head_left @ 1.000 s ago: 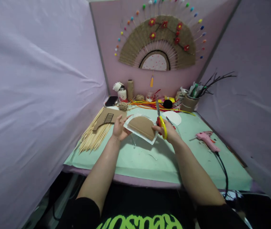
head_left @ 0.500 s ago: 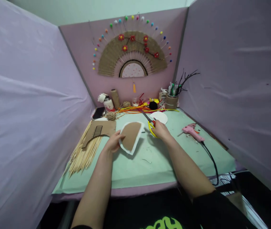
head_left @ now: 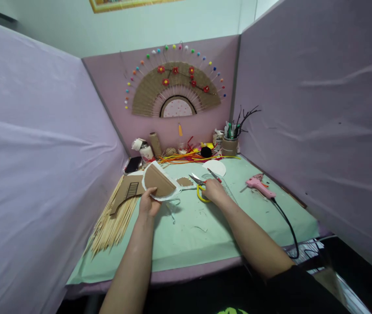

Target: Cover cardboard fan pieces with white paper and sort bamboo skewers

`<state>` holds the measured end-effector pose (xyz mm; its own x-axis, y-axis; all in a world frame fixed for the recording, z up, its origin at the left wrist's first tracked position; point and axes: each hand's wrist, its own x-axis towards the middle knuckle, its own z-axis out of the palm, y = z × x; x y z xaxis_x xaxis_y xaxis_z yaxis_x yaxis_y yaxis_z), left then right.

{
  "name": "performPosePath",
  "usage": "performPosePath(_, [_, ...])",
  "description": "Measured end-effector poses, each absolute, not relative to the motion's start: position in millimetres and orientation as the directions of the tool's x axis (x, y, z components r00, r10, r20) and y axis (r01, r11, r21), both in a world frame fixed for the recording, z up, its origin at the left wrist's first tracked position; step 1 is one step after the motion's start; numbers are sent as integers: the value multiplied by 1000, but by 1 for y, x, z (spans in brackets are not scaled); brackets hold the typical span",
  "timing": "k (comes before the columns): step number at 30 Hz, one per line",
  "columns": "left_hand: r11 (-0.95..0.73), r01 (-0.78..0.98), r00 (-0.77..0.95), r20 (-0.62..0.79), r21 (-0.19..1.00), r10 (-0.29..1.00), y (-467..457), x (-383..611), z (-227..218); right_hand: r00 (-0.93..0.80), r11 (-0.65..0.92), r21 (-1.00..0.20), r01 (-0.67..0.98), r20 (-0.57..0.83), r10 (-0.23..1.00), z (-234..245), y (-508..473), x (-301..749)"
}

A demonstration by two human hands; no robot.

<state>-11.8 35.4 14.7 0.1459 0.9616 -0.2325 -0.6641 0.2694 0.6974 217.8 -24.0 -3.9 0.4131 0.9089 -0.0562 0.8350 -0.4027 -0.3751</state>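
Observation:
My left hand [head_left: 148, 204] grips a half-round piece of brown cardboard backed with white paper [head_left: 159, 182], held up above the green table mat [head_left: 199, 231]. My right hand [head_left: 212, 191] rests low on the mat with its fingers in the yellow handles of a pair of scissors [head_left: 199, 185], whose blades point left and stand apart. A small brown cardboard scrap [head_left: 183, 182] lies on the mat between the two hands.
A bundle of bamboo skewers [head_left: 114, 222] and a cardboard sheet [head_left: 127, 191] lie at the left. A pink glue gun [head_left: 259, 186] with a black cord lies at the right. A white paper disc [head_left: 214, 167], coloured sticks, twine and a pen cup [head_left: 230, 145] line the back wall.
The view tilted up and back. My left hand carried the cardboard piece left and turned it. My right hand lowered the scissors to the mat, away from the piece.

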Motion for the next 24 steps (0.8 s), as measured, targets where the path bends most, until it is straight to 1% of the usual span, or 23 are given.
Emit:
performPosePath(7, [297,-645,195,-224,704,955,31,-11,16,406,-382,-307,872,15,914,1,-29,203])
performPosePath(9, [302,-637,212,-216,709,953,30,-11,16,396,-368,-296,881,38,918,9,-33,208])
performPosePath(11, [306,-624,236,-201,719,951,29,-10,16,427,-384,-300,873,89,900,17,-42,225])
performPosePath(14, [281,-608,253,-154,743,955,28,-8,15,557,-490,-312,814,179,811,23,-65,270])
performPosePath(16, [254,-594,260,-116,763,959,27,-7,14,644,-594,-269,758,164,747,18,-85,304])
performPosePath(19, [249,-564,287,-95,787,953,25,-6,11,747,-720,-215,660,89,658,-3,-108,346])
performPosePath(20, [257,-557,292,-103,790,951,25,-7,10,771,-748,-197,634,86,630,-12,-112,355])
performPosePath(24, [284,-545,309,-126,789,943,24,-7,7,775,-761,-148,632,134,617,-37,-117,366])
